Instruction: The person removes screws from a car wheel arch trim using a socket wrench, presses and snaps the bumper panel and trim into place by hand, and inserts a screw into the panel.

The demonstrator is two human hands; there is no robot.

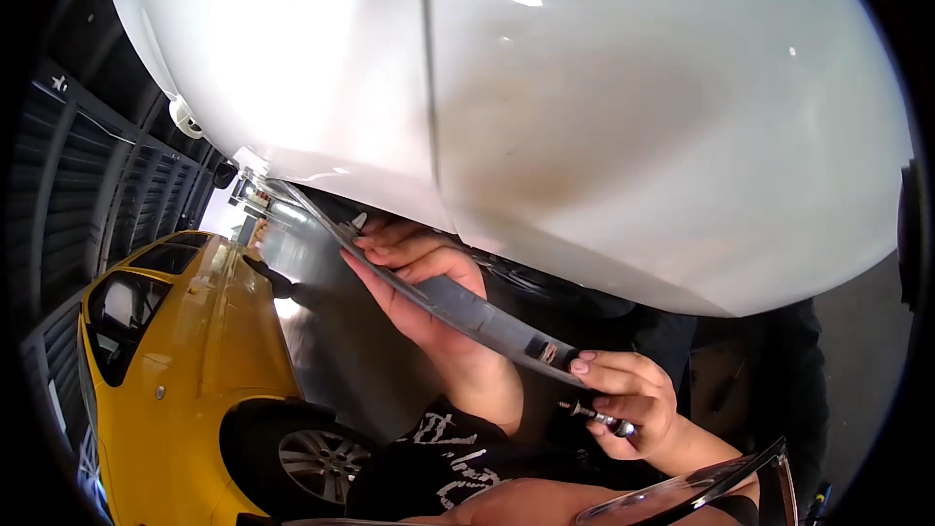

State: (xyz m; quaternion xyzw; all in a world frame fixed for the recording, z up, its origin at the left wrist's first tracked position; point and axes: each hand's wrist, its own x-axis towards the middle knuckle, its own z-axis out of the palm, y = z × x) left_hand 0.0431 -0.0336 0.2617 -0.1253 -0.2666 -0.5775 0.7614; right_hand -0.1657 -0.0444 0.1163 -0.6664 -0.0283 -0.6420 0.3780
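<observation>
The left hand (433,333) grips a long, narrow grey plastic strip (487,323) just below the edge of a glossy white car body (604,117). The right hand (633,397) has its fingertips at the strip's end and clasps a slender, silvery metal piece with a threaded tip (596,416). A yellow car (209,331) stands at left.

The floor (326,351) is grey and smooth, with bright reflections toward its far end; a yellow car (209,341) stands on it at the left; the car's near wheel (321,461) has a black tyre; another grey floor section shows at the right.
</observation>
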